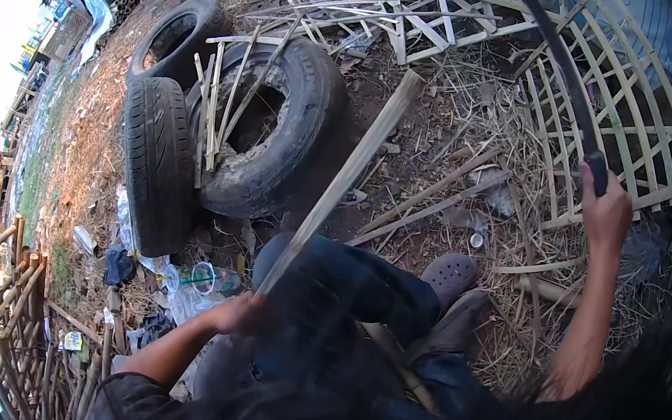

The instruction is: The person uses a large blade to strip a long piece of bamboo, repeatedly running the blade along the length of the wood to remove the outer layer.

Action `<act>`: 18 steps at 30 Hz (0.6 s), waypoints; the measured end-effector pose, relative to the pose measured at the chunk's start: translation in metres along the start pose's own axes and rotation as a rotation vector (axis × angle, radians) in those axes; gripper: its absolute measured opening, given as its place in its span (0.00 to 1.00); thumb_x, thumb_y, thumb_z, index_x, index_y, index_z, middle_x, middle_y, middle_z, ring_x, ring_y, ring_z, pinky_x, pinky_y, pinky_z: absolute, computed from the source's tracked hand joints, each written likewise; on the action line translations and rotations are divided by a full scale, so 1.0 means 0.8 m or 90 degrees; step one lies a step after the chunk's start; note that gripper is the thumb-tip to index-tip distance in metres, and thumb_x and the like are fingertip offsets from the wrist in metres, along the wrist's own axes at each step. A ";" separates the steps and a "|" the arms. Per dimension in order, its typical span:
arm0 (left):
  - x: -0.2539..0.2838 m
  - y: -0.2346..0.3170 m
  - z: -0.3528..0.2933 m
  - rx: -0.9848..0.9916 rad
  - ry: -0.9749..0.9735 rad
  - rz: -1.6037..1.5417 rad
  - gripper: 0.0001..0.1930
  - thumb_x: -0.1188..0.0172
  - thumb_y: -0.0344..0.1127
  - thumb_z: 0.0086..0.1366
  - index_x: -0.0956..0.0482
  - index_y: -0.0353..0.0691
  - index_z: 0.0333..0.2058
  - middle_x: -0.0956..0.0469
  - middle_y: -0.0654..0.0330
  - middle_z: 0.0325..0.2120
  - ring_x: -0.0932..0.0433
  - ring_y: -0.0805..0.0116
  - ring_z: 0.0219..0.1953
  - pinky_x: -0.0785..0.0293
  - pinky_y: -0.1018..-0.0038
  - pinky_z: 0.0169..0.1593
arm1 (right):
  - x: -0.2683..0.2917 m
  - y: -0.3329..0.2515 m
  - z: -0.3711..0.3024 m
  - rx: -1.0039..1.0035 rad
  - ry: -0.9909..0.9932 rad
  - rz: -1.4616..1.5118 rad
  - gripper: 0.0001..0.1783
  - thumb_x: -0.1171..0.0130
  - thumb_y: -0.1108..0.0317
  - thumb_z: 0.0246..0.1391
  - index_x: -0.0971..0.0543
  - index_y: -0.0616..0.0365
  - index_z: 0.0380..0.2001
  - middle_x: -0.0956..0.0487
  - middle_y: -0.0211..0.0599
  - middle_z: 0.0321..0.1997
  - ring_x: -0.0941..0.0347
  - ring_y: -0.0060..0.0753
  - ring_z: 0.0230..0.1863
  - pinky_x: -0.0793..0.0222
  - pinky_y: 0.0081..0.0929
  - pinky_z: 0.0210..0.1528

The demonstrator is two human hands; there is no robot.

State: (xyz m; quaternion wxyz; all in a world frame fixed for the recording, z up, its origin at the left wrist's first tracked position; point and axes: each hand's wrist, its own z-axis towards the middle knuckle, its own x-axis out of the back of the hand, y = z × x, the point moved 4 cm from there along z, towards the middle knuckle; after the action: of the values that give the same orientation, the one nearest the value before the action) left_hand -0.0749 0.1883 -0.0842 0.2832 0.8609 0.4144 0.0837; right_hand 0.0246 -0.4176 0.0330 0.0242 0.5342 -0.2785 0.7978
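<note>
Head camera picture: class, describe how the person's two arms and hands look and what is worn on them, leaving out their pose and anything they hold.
Both hands are bare, with no gloves, rings or watch to be seen. The left hand ends a bare forearm; a dark sleeve covers the arm from about the elbow up. The right hand also ends a bare forearm, slim and long; its upper part is lost in dark blur, so no sleeve can be made out there.
</note>
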 end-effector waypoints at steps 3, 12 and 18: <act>-0.023 0.037 -0.007 -0.055 0.008 0.012 0.33 0.60 0.71 0.59 0.39 0.44 0.17 0.40 0.69 0.12 0.41 0.77 0.14 0.46 0.76 0.18 | 0.023 0.091 -0.012 -0.058 0.138 0.042 0.23 0.45 0.51 0.59 0.19 0.64 0.29 0.20 0.45 0.22 0.22 0.41 0.25 0.31 0.33 0.29; -0.038 0.068 -0.017 -0.045 -0.016 0.041 0.38 0.47 0.81 0.41 0.43 0.47 0.14 0.44 0.72 0.11 0.46 0.80 0.12 0.52 0.80 0.17 | -0.045 -0.054 -0.147 0.131 -0.018 0.322 0.30 0.40 0.38 0.49 0.26 0.59 0.21 0.29 0.37 0.14 0.28 0.42 0.18 0.35 0.34 0.23; -0.021 0.047 -0.011 -0.055 0.009 0.155 0.35 0.42 0.74 0.48 0.42 0.46 0.14 0.44 0.73 0.11 0.46 0.82 0.12 0.51 0.80 0.17 | -0.070 -0.172 -0.133 0.426 -0.053 0.261 0.32 0.39 0.35 0.46 0.27 0.57 0.19 0.27 0.38 0.14 0.26 0.43 0.18 0.31 0.36 0.24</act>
State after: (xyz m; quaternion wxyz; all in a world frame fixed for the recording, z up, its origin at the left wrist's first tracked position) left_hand -0.0639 0.1603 -0.0541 0.3051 0.8912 0.3045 0.1412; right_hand 0.0055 -0.2370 0.0125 -0.3222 0.4780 -0.1049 0.8103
